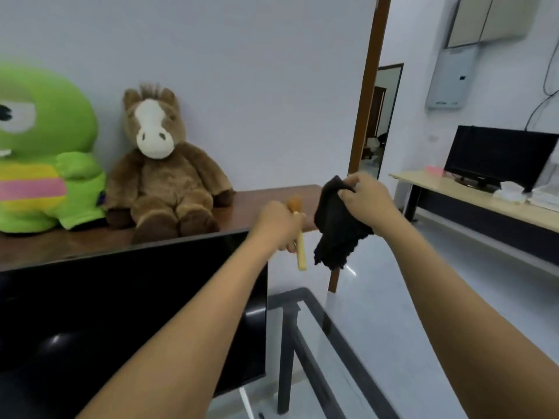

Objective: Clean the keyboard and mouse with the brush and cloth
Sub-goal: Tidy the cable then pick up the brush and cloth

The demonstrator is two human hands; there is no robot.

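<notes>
My left hand point(276, 225) is raised in front of me and grips a small brush point(300, 249) with a pale wooden handle; its tan bristle tip pokes out above my fingers. My right hand point(367, 204) is just to the right at the same height and clutches a dark cloth point(335, 231), which hangs down bunched below my fingers. Both arms are stretched forward above a black monitor's right end. No keyboard or mouse is in view.
A black monitor point(121, 313) fills the lower left. Behind it a brown shelf point(272, 198) carries a green plush toy point(45, 152) and a brown plush horse point(163, 170). A glass table with a dark frame point(314, 343) is below. A desk with another monitor point(496, 158) stands at the right.
</notes>
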